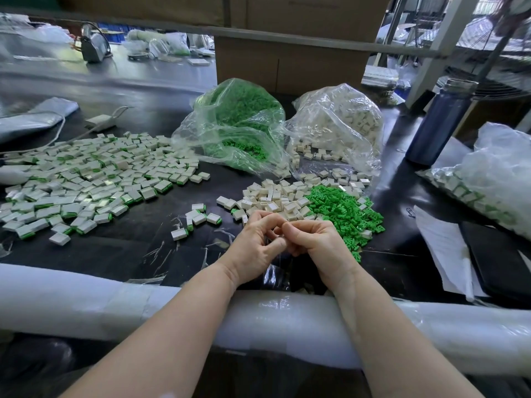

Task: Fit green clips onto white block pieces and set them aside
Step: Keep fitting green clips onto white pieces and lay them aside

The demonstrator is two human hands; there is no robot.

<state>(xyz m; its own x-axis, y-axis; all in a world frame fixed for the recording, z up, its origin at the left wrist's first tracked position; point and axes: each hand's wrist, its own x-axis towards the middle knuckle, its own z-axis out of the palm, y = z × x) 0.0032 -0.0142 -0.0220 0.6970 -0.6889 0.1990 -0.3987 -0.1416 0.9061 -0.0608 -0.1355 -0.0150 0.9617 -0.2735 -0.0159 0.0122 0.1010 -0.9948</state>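
Observation:
My left hand (258,242) and my right hand (313,242) meet just above the black table, in front of the loose parts. The fingers of both are curled, and their tips pinch a small piece between them that the fingers hide. Just beyond the hands lies a heap of plain white blocks (275,199), and to its right a heap of green clips (344,214). Several white blocks with green clips fitted (86,179) are spread over the table's left half, and a few more (198,216) lie left of my hands.
An open bag of green clips (241,124) and an open bag of white blocks (336,124) stand behind the heaps. A blue bottle (439,122), another plastic bag (494,179) and papers (442,248) sit on the right. A padded white roll (115,300) lines the near table edge.

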